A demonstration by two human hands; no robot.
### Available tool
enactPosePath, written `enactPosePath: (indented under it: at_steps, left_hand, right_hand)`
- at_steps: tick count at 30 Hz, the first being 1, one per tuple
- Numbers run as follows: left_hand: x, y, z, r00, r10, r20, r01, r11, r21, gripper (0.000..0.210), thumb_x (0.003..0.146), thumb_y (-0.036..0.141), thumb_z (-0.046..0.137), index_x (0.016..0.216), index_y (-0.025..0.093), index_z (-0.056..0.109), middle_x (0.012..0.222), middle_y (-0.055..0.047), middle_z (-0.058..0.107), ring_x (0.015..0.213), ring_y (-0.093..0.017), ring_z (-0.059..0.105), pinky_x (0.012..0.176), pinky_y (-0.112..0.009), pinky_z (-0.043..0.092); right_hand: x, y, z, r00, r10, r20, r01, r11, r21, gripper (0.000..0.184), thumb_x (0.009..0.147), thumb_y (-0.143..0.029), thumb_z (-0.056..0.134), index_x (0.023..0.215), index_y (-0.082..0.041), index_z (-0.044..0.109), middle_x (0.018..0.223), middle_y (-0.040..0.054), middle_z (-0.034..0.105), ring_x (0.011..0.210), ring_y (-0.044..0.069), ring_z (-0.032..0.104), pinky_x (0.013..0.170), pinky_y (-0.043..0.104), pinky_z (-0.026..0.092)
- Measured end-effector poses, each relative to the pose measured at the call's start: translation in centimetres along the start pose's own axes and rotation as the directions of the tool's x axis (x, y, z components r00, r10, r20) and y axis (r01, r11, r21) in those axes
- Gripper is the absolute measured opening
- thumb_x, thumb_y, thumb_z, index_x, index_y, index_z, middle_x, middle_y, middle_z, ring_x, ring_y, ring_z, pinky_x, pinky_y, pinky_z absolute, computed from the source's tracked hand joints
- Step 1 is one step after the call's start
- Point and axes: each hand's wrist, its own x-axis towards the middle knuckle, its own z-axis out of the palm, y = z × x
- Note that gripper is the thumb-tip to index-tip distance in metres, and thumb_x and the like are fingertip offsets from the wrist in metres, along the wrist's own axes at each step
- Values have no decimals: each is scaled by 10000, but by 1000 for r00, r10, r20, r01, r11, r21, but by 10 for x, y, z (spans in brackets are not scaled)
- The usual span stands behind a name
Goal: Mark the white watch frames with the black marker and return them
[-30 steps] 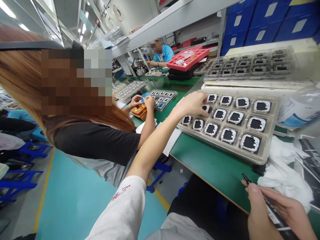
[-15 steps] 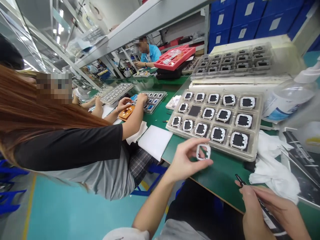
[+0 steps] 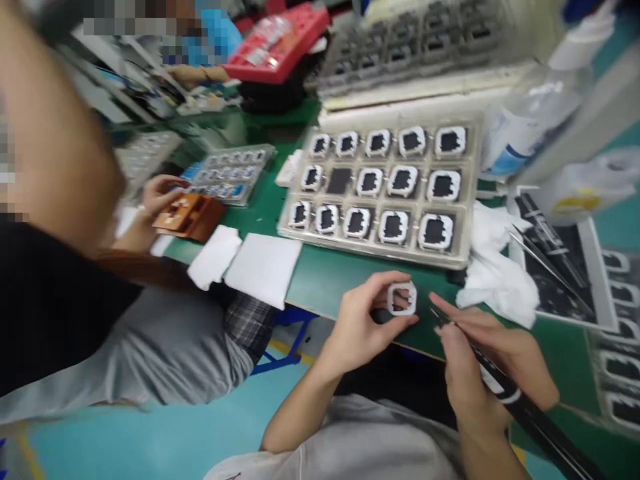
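My left hand [image 3: 367, 317] pinches a small white square frame [image 3: 402, 299] with rounded corners between thumb and fingers, above the front edge of the green table. My right hand [image 3: 493, 363] is wrapped round a slim black pen-shaped tool [image 3: 540, 427] with a light label and a narrow tip. That tip points at the frame, a short gap apart from it. Beyond both hands lies a clear plastic tray [image 3: 375, 248] of similar white frames on dark pads. One compartment [image 3: 339, 181] in its middle row shows only a dark pad.
White cloth [image 3: 500, 287] and a dark tray [image 3: 603, 293] with tweezers [image 3: 547, 263] lie right. A pump bottle [image 3: 530, 127] stands behind them. More frames [image 3: 623, 363] fill the right edge. To the left, a co-worker's hand [image 3: 159, 193] is at an orange block [image 3: 187, 217].
My right hand has brought the black tool leftward and up, close to the white frame. The left hand keeps its pinch. The camera view has turned down and to the right.
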Motion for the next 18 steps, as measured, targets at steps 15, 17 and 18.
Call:
enactPosePath:
  at_steps: [15, 17, 18]
  left_hand:
    - [-12, 0, 0, 989, 139, -39, -118, 934, 338, 324, 1114, 440, 1040, 1390, 344, 899, 1250, -37, 995, 1036, -256, 992, 995, -360, 865]
    - [-13, -1, -1, 987, 155, -41, -130, 924, 359, 318, 1125, 417, 1029, 1404, 347, 894, 1262, -34, 996, 1038, -249, 992, 997, -353, 863]
    - [-14, -1, -1, 986, 161, -41, -135, 920, 368, 319, 1129, 405, 1026, 1412, 347, 891, 1267, -32, 996, 1037, -245, 992, 997, -348, 861]
  right_hand:
    - [9, -23, 27, 943, -318, -102, 319, 948, -5, 261, 1072, -101, 915, 1182, -332, 863, 1052, 26, 962, 1051, 321, 1021, 877, 416, 873]
    - [7, -23, 28, 948, -294, -119, 295, 955, -8, 254, 1084, -101, 917, 1173, -332, 859, 1058, 30, 959, 1065, 317, 1018, 895, 424, 872]
    - [6, -23, 29, 951, -279, -134, 281, 960, -4, 255, 1086, -97, 920, 1170, -330, 858, 1061, 31, 956, 1082, 317, 1017, 900, 425, 869]
